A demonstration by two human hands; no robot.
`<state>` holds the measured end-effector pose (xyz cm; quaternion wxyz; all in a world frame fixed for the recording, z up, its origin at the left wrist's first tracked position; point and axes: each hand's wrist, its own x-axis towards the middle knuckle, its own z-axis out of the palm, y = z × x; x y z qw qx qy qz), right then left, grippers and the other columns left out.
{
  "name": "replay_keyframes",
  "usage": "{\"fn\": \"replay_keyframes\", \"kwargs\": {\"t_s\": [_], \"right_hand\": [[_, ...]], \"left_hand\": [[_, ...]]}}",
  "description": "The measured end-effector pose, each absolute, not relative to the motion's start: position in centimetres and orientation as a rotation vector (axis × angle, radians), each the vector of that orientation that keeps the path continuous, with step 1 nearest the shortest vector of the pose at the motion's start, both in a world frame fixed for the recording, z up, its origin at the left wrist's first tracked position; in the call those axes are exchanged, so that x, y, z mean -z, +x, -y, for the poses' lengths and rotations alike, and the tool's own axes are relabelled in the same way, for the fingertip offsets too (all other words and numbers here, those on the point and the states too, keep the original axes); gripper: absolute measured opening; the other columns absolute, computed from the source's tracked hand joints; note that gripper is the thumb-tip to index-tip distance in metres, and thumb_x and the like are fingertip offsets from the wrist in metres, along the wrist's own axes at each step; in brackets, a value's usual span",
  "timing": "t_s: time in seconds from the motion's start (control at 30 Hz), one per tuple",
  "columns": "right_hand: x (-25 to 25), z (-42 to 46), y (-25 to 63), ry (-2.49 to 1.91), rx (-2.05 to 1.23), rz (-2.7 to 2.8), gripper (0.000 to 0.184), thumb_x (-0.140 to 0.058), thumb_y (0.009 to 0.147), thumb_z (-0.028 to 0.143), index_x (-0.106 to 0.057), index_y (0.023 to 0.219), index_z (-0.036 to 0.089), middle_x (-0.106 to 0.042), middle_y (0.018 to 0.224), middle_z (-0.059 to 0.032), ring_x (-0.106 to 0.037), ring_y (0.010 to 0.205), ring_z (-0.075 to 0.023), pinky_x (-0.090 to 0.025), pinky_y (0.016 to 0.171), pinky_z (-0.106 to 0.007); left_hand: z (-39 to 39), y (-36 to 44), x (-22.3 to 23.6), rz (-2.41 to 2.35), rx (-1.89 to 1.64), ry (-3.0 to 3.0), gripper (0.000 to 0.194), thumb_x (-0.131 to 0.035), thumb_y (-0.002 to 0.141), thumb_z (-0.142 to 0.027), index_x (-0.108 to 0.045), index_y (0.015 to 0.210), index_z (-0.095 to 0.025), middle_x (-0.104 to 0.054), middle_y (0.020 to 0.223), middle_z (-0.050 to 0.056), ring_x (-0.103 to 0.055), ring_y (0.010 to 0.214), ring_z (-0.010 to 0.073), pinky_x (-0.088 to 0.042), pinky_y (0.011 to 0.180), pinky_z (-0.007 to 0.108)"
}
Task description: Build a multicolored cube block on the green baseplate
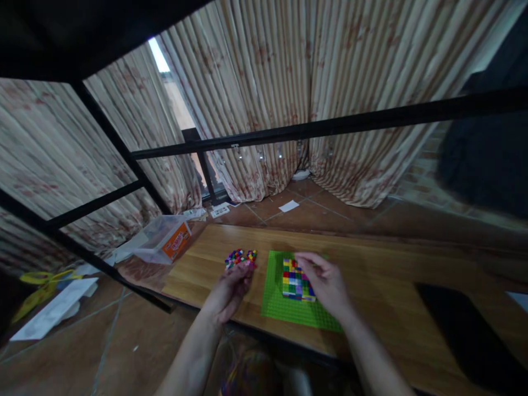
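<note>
A green baseplate lies on the wooden table. On it stands a block built of many-coloured toy bricks. My right hand reaches over the block's right side, thumb and forefinger pinched at its far edge; anything between those fingertips is too small to make out. My left hand is left of the baseplate, its fingers curled and closed, with a small pink brick at the fingertips. Just beyond it lies a pile of loose coloured bricks, partly covered by the hand.
A clear plastic box with an orange label is beyond the left end of the wooden table. A dark flat object lies on the right. Black metal bars cross in front of the curtains.
</note>
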<state>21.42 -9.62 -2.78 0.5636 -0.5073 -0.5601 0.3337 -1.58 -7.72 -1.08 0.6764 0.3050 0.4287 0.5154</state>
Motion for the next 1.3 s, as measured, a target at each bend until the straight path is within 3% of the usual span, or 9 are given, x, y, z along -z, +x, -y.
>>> {"fn": "replay_keyframes", "kwargs": {"t_s": [0.2, 0.4, 0.57, 0.7, 0.83, 0.97, 1.17, 1.3], "right_hand": [[0.2, 10.8, 20.9, -1.014, -0.794, 1.517, 0.031, -0.049, 0.092, 0.035, -0.064, 0.118, 0.028, -0.063, 0.114, -0.0046, -0.062, 0.103, -0.0165, -0.051, 0.086, -0.028], [1.0, 9.7, 22.2, -1.09, -0.797, 1.414, 0.025, -0.052, 0.092, 0.034, -0.069, 0.109, 0.026, -0.066, 0.099, -0.0037, -0.064, 0.094, -0.0163, -0.053, 0.082, -0.028], [2.0, 8.9, 22.5, -1.173, -0.676, 1.399, 0.021, -0.056, 0.089, 0.031, -0.072, 0.101, 0.026, -0.067, 0.101, -0.0047, -0.063, 0.098, -0.0181, -0.051, 0.084, -0.03], [2.0, 9.0, 22.5, -1.199, -0.611, 1.327, 0.018, -0.059, 0.087, 0.033, -0.073, 0.095, 0.026, -0.067, 0.105, -0.0052, -0.062, 0.102, -0.0193, -0.05, 0.088, -0.033], [1.9, 9.4, 23.4, -1.224, -0.663, 1.073, 0.02, -0.064, 0.083, 0.036, -0.073, 0.097, 0.026, -0.072, 0.101, -0.0047, -0.066, 0.093, -0.0187, -0.053, 0.082, -0.033], [2.8, 9.6, 25.0, -1.347, -0.756, 0.914, 0.028, -0.069, 0.077, 0.041, -0.073, 0.098, 0.023, -0.075, 0.088, -0.0052, -0.068, 0.075, -0.0186, -0.056, 0.072, -0.034], [4.8, 9.9, 26.2, -1.522, -0.783, 1.121, 0.033, -0.062, 0.081, 0.045, -0.071, 0.105, 0.025, -0.072, 0.107, -0.0063, -0.067, 0.092, -0.0219, -0.052, 0.083, -0.038], [4.5, 10.1, 25.2, -1.582, -0.719, 1.193, 0.035, -0.061, 0.083, 0.043, -0.067, 0.11, 0.022, -0.072, 0.1, -0.0066, -0.066, 0.092, -0.0216, -0.052, 0.081, -0.036]], "left_hand": [[8.3, 5.7, -0.6, -0.608, -0.867, 0.442, 0.012, -0.065, 0.076, -0.002, -0.07, 0.086, -0.006, -0.067, 0.081, 0.006, -0.061, 0.07, 0.0069, -0.051, 0.064, 0.013], [6.3, 8.1, 0.0, -0.549, -0.768, 0.459, 0.009, -0.065, 0.077, -0.004, -0.069, 0.084, -0.007, -0.065, 0.079, 0.005, -0.06, 0.07, 0.007, -0.051, 0.069, 0.015], [4.9, 9.1, 0.0, -0.643, -0.727, 0.467, 0.012, -0.056, 0.077, -0.003, -0.068, 0.078, -0.005, -0.061, 0.072, 0.005, -0.057, 0.064, 0.0082, -0.049, 0.062, 0.018], [4.4, 10.0, -0.4, -0.701, -0.714, 0.394, 0.023, -0.048, 0.084, -0.012, -0.066, 0.071, -0.006, -0.058, 0.068, 0.005, -0.054, 0.057, 0.0079, -0.047, 0.055, 0.019], [3.8, 9.1, -0.4, -0.724, -0.73, 0.389, 0.02, -0.057, 0.083, -0.021, -0.067, 0.075, -0.006, -0.059, 0.072, 0.005, -0.05, 0.054, 0.005, -0.039, 0.047, 0.014], [2.2, 6.3, 0.3, -0.822, -0.873, 0.517, 0.013, -0.07, 0.07, -0.018, -0.068, 0.078, -0.008, -0.056, 0.068, 0.001, -0.045, 0.052, 0.0026, -0.033, 0.045, 0.012], [0.7, 4.5, 2.3, -1.071, -1.0, 0.827, 0.022, -0.073, 0.062, -0.03, -0.067, 0.073, -0.013, -0.052, 0.059, -0.004, -0.039, 0.047, 0.0036, -0.025, 0.044, 0.016], [1.4, 5.2, 3.0, -1.07, -0.889, 0.952, 0.023, -0.073, 0.061, -0.033, -0.065, 0.069, -0.013, -0.046, 0.052, -0.005, -0.036, 0.045, 0.0045, -0.021, 0.044, 0.019]]}}
